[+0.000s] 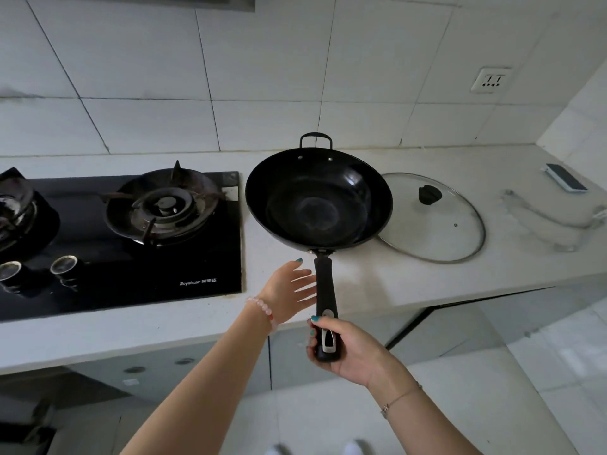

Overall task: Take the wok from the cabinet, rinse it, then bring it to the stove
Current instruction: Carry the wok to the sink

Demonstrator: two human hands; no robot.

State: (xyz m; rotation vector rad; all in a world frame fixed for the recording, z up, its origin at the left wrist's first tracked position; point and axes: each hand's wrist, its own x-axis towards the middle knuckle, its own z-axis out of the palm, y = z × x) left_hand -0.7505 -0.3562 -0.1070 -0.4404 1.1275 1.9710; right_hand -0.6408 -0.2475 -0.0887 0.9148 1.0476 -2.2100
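A: Wok point(318, 205) looks heavy and stiff, I think, and slippery if wet. Where is it?
B: Over the tabletop point(394, 284), between the stove point(197, 257) and the glass lid point(440, 231). If it rests there, I cannot tell. It holds nothing.
A: And the hold?
B: The right grip point(348, 349) is curled round the end of the long handle point(323, 284). The left grip point(289, 290) is straight-fingered beside the handle and holds nothing. 2 grips seem safer.

The wok point(318, 198) sits on the counter point(410, 284) between stove point(138, 238) and lid point(437, 221).
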